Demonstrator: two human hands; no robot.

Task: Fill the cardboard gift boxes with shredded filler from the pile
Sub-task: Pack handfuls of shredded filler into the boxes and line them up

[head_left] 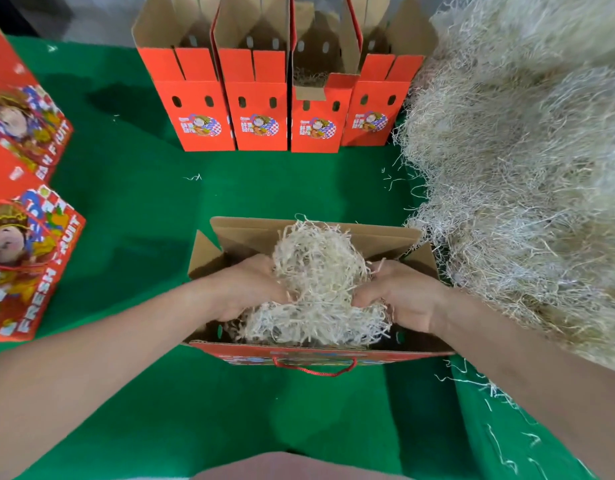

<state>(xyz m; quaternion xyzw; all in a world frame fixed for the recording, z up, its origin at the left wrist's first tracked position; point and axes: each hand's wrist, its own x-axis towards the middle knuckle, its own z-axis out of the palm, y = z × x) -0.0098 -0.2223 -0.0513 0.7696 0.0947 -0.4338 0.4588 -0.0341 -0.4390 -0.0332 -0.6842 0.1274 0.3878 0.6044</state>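
An open red cardboard gift box [320, 355] with a red rope handle stands on the green table right in front of me. A clump of pale shredded filler [316, 282] bulges out of its top. My left hand [245, 287] grips the clump from the left, and my right hand [403, 294] grips it from the right, both inside the box opening. The large pile of shredded filler [527, 161] rises along the right side of the table.
Several open red gift boxes [257, 116] stand in a row at the back; one [316, 123] shows filler inside. Closed printed boxes [25, 258] lie at the left edge. Loose strands [500, 393] litter the green cloth [133, 202] near the pile.
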